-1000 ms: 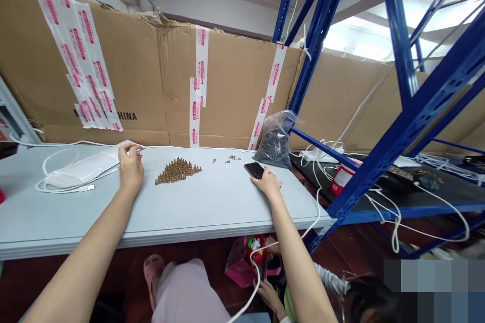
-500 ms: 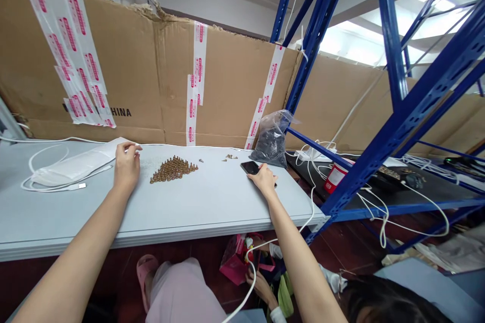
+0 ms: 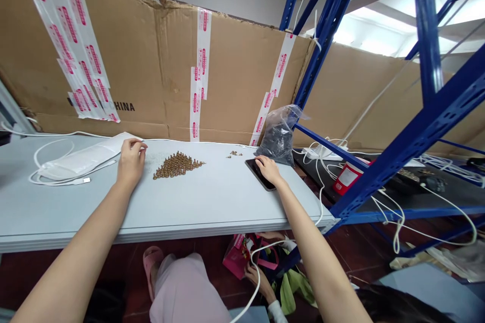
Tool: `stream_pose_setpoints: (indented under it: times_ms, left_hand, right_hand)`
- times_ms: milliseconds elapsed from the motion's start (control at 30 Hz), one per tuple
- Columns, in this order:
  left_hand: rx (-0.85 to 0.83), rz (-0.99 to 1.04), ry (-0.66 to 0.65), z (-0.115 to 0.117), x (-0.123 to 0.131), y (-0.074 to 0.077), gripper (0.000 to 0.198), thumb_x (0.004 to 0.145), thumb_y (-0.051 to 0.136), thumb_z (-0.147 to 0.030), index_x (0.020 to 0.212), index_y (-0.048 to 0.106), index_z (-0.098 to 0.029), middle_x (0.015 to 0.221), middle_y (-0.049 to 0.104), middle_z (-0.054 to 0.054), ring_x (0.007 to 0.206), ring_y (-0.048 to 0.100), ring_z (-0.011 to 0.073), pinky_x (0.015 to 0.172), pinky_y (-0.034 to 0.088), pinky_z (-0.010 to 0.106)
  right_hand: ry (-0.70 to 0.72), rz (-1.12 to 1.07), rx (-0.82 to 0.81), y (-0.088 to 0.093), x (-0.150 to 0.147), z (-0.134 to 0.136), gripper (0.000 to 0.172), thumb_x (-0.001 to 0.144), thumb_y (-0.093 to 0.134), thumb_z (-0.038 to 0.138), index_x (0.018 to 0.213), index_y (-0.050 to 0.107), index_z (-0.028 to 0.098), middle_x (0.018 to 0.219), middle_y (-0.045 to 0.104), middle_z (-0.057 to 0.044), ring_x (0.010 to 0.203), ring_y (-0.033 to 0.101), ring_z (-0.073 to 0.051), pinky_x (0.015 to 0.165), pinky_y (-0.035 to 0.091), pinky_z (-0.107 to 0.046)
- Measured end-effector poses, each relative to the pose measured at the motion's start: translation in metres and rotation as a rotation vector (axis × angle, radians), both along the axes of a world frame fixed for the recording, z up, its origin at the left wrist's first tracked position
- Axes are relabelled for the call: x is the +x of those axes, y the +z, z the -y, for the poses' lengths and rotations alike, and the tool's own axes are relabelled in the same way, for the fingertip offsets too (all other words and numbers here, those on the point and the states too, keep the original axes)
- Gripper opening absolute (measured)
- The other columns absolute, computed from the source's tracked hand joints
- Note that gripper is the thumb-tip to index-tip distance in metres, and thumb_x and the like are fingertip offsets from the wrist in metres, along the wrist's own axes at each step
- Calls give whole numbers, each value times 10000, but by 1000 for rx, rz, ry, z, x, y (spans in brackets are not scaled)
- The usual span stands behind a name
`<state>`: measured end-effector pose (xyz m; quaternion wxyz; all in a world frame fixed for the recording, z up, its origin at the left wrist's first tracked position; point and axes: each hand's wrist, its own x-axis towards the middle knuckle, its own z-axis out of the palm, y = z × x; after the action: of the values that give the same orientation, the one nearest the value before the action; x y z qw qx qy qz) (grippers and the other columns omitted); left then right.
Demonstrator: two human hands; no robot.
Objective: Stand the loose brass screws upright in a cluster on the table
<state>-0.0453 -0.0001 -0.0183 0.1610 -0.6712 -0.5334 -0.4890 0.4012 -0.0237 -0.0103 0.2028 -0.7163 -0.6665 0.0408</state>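
Rests right grip (image 3: 268, 169), unclenched, on phone (image 3: 257, 174), flat on the surface (image 3: 212, 202), probably to steady it. Holds left grip (image 3: 131, 161) curled by pouch (image 3: 83, 158); cannot tell how tightly, or on what. Has brass pieces (image 3: 176, 166) heaped between, likely to stay together.

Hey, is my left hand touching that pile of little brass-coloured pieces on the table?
Apart. In the head view, a strip of grey tabletop shows between your left hand and the pile of brass-coloured pieces.
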Motion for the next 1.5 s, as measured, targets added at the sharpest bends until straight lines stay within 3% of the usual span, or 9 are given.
stream_pose_setpoints:
  times_ms: [100,333,467,600,667,800,1067,1500]
  left_hand:
    - [-16,-14,27,-5,-3,-3,163,816,372,-191,885,520,-180,1066,421,65,990,448,173,883,409,322]
    - [-66,-81,50,-20,-9,-9,145,817,386,-204,855,526,-189,1054,424,55,962,466,154,866,415,284]
    - [-100,-125,72,-25,-10,-9,136,811,398,-208,831,530,-182,1044,428,54,960,462,153,862,418,284]
    - [-105,-161,100,-26,-9,-8,156,811,388,-204,822,540,-171,1025,437,53,975,452,155,892,405,313]
    - [-91,-159,93,-25,-7,-8,163,810,387,-199,822,547,-167,1017,438,55,960,459,152,888,412,312]
    - [-77,-131,86,-24,-5,-8,162,809,402,-201,854,553,-161,1017,436,59,911,479,141,843,448,294]
    - [-60,-127,88,-26,-2,-7,166,806,424,-241,829,568,-161,989,444,56,837,491,137,754,501,289]
    - [-93,-128,84,-25,-3,-7,174,805,419,-243,844,567,-160,998,434,55,850,481,131,740,500,270]
  right_hand:
    - [140,75,-8,5,10,-17,401,891,252,444,1131,547,319,1359,373,6,1216,318,-240,934,309,-425]
    - [253,186,-19,9,21,-38,458,874,258,512,1084,607,303,1364,372,-3,1237,289,-266,970,281,-482]
    - [301,157,-52,13,31,-35,430,868,296,503,1000,654,303,1370,368,12,1254,274,-272,982,254,-512]
    - [396,47,-45,22,41,-21,482,875,286,476,823,710,253,1313,446,2,1215,354,-245,1010,248,-454]
    - [390,-8,38,26,45,-13,487,875,288,468,807,712,237,1310,449,-7,1206,371,-234,1012,264,-419]
    - [318,-38,162,29,50,-3,415,875,313,449,970,672,264,1305,449,-20,1199,377,-225,1000,290,-413]
    - [244,150,136,26,55,-5,372,869,341,445,1029,638,289,1305,441,-22,1209,355,-242,965,313,-451]
    - [245,165,61,22,52,-4,340,855,385,407,1040,621,248,1270,474,-53,1184,391,-233,937,335,-412]
